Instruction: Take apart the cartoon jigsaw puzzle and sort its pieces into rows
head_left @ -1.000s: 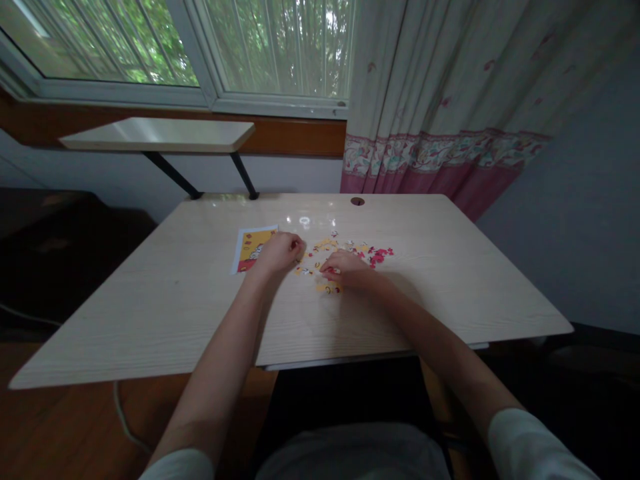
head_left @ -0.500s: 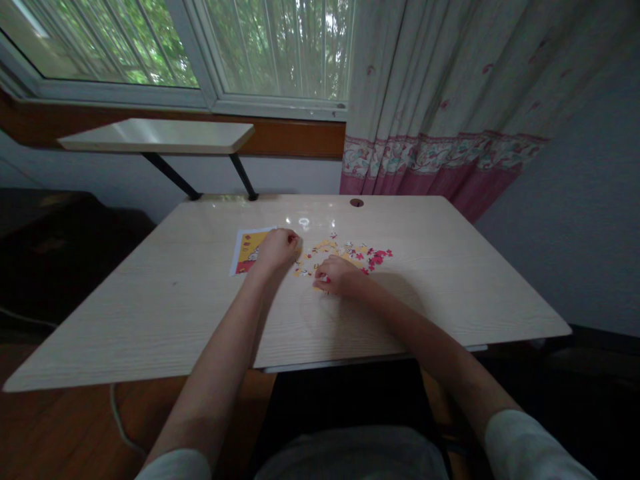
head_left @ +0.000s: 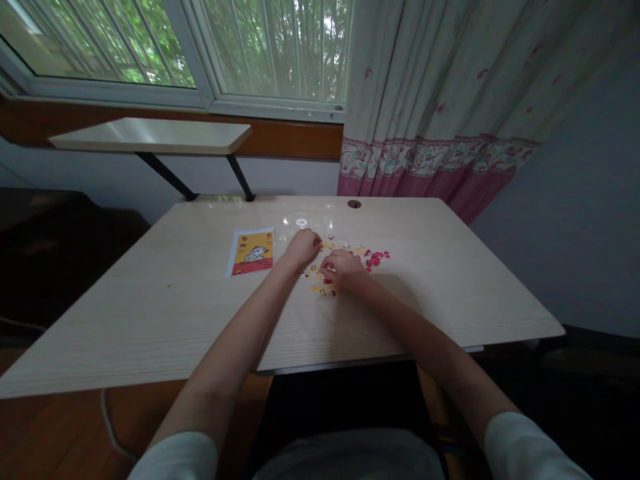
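Note:
Small jigsaw puzzle pieces (head_left: 376, 260), yellow, red and white, lie scattered across the middle of the table. Over the left side of this scatter is my left hand (head_left: 304, 247), its fingers curled together; whatever is between them is too small to make out. Just to its right and nearer me, my right hand (head_left: 344, 269) is bent in a pinch above the pieces, and its fingertips hide what they may hold. A few yellow and red pieces (head_left: 325, 291) lie just below my right hand. Left of both hands rests a picture card (head_left: 254, 253) showing a white animal on yellow and red.
The pale wooden table (head_left: 200, 320) has a raised shelf (head_left: 155, 135) on black legs at its back left. A round cable hole (head_left: 354, 204) sits near the back edge. Behind are a window and a curtain (head_left: 430, 157).
My left hand has moved right, away from the picture card and over the puzzle pieces, so the whole card shows. My right hand has shifted slightly up and right, uncovering pieces below it.

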The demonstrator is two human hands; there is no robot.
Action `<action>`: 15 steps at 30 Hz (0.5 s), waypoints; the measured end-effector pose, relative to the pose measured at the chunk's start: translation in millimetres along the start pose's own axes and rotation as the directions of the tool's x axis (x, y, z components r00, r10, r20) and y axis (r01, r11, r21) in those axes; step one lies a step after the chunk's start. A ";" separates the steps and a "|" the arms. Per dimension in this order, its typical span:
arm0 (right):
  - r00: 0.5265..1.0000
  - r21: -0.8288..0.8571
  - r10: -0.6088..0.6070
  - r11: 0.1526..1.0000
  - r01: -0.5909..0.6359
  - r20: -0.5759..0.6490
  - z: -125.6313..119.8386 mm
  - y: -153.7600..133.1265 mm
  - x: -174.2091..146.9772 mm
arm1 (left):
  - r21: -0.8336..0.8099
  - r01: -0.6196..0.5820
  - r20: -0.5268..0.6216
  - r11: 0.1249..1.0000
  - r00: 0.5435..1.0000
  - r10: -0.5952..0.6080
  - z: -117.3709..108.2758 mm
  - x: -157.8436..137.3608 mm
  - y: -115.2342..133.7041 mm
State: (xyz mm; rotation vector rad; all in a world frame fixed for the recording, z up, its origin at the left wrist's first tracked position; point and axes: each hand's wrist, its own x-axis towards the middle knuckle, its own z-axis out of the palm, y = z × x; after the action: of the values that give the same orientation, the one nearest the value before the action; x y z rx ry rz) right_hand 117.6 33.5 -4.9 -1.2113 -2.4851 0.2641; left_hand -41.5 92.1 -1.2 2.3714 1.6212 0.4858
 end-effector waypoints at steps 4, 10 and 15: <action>0.989 0.049 0.144 0.989 -0.143 -0.025 -9.0 11.1 1.7 | -0.061 0.012 0.027 0.998 1.000 -0.011 -1.4 1.9 -4.3; 0.976 0.151 0.193 0.973 -0.177 -0.098 -11.9 32.9 13.5 | -0.176 0.040 0.025 0.984 0.999 -0.036 -4.4 -5.1 -3.7; 0.981 0.264 0.163 0.956 -0.129 -0.109 -7.2 38.5 26.8 | -0.382 0.009 -0.032 0.924 0.999 -0.023 -5.8 -11.5 -1.8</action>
State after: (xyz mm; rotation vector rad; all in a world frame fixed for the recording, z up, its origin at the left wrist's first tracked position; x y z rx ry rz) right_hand 133.1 78.3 -4.2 -1.2604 -2.1749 0.5124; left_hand -49.2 82.0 1.9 2.0678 1.4042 0.7677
